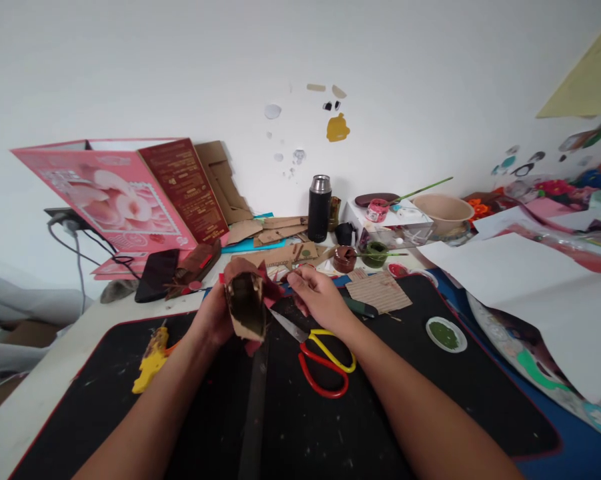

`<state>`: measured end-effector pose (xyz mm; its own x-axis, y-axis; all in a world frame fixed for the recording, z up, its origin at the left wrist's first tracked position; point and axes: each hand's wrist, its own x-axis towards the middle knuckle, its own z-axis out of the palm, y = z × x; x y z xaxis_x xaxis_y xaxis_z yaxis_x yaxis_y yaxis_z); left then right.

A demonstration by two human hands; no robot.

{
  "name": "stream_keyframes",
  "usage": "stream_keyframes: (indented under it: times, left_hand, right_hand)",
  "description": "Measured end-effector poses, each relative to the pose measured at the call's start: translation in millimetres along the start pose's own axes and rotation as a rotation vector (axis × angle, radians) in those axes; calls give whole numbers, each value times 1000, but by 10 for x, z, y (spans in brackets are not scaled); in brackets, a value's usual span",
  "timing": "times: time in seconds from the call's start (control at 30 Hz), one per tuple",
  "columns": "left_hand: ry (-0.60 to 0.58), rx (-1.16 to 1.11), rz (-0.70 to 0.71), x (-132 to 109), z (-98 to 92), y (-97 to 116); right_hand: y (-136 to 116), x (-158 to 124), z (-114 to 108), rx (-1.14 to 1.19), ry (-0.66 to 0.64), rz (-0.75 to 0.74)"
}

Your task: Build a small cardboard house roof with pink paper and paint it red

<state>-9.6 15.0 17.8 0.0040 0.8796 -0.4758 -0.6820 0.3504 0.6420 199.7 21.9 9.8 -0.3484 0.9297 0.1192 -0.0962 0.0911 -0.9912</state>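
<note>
Resting in left fingers [221, 308], hollow cardboard piece [246, 312]

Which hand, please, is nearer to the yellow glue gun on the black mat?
Left: the left hand is beyond the yellow glue gun and to its right; the right hand is farther right.

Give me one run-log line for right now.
left hand: holding hollow cardboard piece | right hand: near it, grip unclear | scissors: on black mat, unheld | yellow glue gun: on mat, left side
</note>
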Motion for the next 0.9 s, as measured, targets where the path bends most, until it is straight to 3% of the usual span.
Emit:
stream_keyframes:
  times: [0.13, 0.33, 0.67, 0.9]
  left_hand:
    - [-46, -10, 98, 5, 23, 22]
    - [12, 60, 23, -6, 59, -104]
    - [42, -9, 132, 16, 33, -38]
    - [62, -58, 34, 37, -9, -36]
  right_hand:
    - [61, -3, 38, -83, -27, -30]
    - [165, 24, 66, -282, 58, -100]
    - [43, 41, -58, -118, 253, -75]
    - [55, 49, -52, -101, 252, -72]
